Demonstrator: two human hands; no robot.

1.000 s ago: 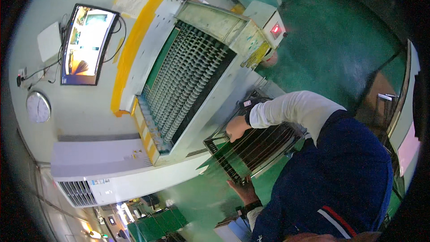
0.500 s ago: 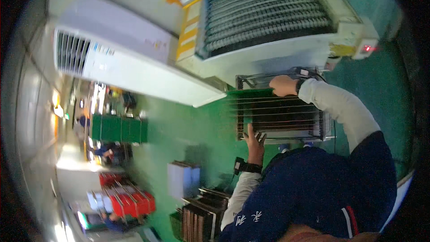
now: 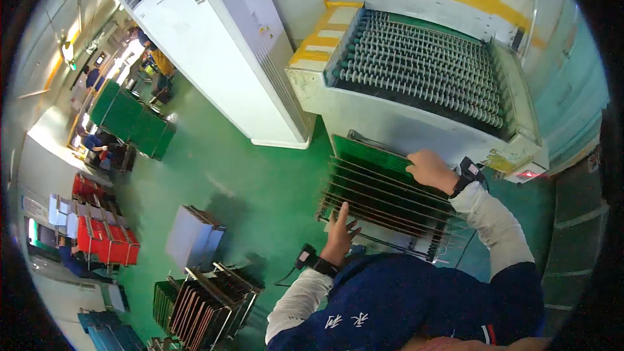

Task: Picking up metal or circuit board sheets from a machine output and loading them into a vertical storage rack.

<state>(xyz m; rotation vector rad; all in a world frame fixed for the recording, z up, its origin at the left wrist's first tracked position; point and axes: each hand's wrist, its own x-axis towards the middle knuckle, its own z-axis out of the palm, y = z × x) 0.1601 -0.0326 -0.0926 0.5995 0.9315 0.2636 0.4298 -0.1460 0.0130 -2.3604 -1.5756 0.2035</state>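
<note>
A rack (image 3: 433, 247) in front of me holds several thin boards upright in a row. The farthest is a green board (image 3: 367, 158), probably a circuit panel, leaning a little apart from the rest. My right hand (image 3: 432, 170) has its fingers curled over that board's top edge near the right corner. My left hand (image 3: 339, 234) is at the near left end of the rack, thumb raised and fingers apart. It is beside the closest board edges and holds nothing; whether it touches them I cannot tell.
Beyond the rack stands a conveyor machine (image 3: 422, 71) with rows of rollers. A tall white air conditioner (image 3: 221, 52) stands left of it. Lower left are another board rack (image 3: 201, 305) and blue-white stacked panels (image 3: 194, 237). Farther left are red panels (image 3: 107, 240), a green cart (image 3: 130, 117) and people working.
My view has turned, so the machine and rack appear tilted and sharper. My right hand stays at the far green board, and my left hand remains by the near left end.
</note>
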